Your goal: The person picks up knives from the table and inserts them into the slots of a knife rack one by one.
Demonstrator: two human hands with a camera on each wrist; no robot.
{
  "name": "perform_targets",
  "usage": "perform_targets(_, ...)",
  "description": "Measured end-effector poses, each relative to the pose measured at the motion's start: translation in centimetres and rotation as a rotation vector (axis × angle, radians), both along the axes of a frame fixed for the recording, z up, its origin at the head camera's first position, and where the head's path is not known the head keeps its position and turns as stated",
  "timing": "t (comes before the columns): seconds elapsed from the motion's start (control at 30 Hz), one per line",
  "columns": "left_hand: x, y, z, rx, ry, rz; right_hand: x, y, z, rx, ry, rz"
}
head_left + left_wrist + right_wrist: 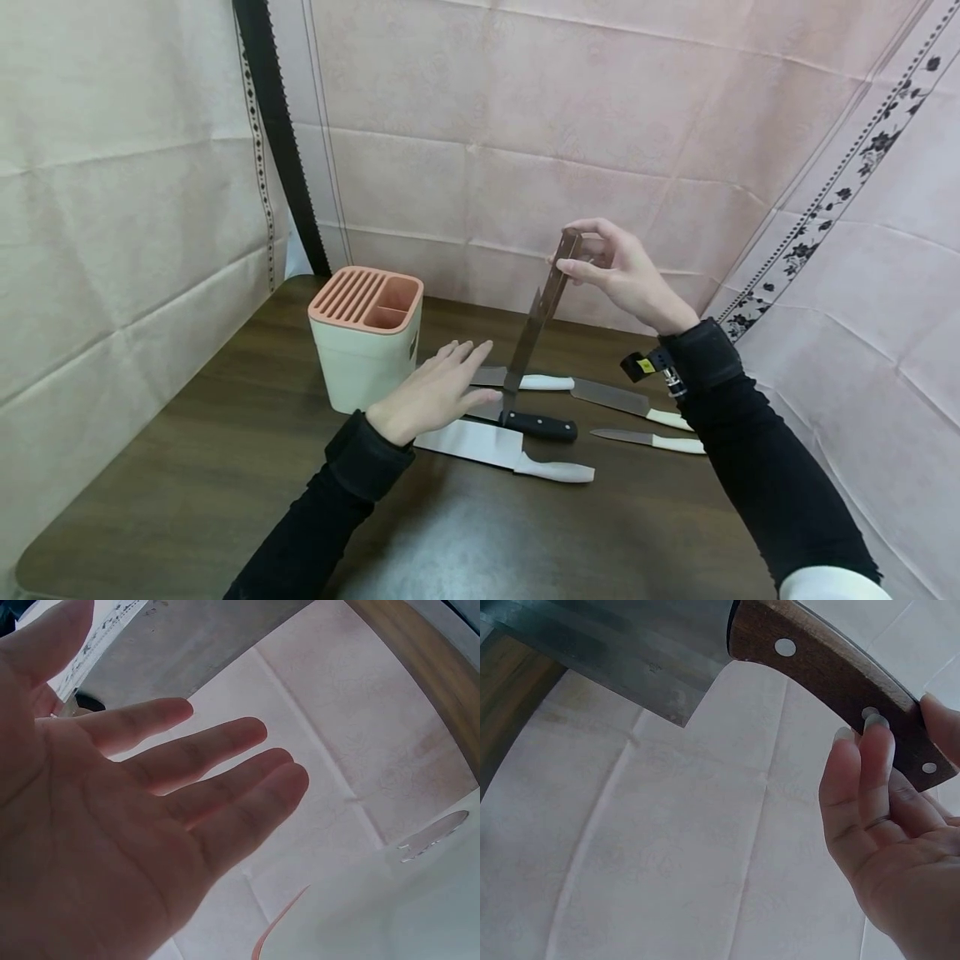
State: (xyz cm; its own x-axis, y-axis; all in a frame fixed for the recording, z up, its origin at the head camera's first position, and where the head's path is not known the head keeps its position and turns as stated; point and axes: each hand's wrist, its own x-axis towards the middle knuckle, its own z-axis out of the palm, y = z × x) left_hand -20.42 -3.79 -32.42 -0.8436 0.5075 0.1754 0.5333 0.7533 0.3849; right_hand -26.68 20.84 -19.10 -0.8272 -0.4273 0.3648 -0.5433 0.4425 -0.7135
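Black sleeves (787, 467) reach in from the lower corners, each ending in a black wristband. Above the table (225, 475), the right hand (626, 275) pinches a wooden-handled knife (528, 337) near the butt between thumb and fingers, blade slanting down and to the left. From the head it appears nearly edge-on; the right wrist view shows broad steel, a sharp heel corner and three rivets. Its lower end overlaps the black-handled knife (542, 426); whether the two touch cannot be told.

Nearer lies a white-handled cleaver (487, 442), its left end covered from view by the left hand (435, 392), whose fingers are straight, spread and gripping nothing. Just beside that hand stands a pale green knife holder (352, 367) with a slotted pink top (365, 300); the left wrist view shows a gap between fingertips and wall.

Behind and to the right lie a white-handled knife (546, 382), a wider white-handled blade (611, 396) and a small paring knife (678, 444). Brown wood runs broadly from the cleaver toward the front and left of the holder, while the back edge sits close against pinkish cloth (405, 183).
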Motion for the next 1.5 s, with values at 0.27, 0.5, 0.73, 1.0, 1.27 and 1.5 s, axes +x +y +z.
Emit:
perform_targets(0.27,0.0,0.1,0.2,0.041,0.008,-0.009,-0.2,-0.6,-0.5,-0.021,0.007,0.049)
perform_targets(0.5,-0.1,0.3,0.5,0.054,0.031,-0.010,-0.1,-0.9,-0.5,-0.011,0.014,0.041)
perform_targets(0.73,-0.2,0.3,0.9,0.055,0.078,-0.007,-0.1,-1.6,-0.6,-0.017,0.036,0.059)
perform_targets(1.0,-0.7,0.5,1.1,0.102,0.122,0.009,-0.2,-2.6,-0.7,-0.042,0.027,0.085)
perform_targets(1.27,-2.1,1.7,2.1,0.320,0.127,0.028,-0.1,-3.4,-0.7,-0.023,0.012,0.103)
perform_targets(1.5,-3.0,2.5,3.4,0.524,0.285,0.029,0.1,-4.0,-0.6,-0.028,0.034,0.114)
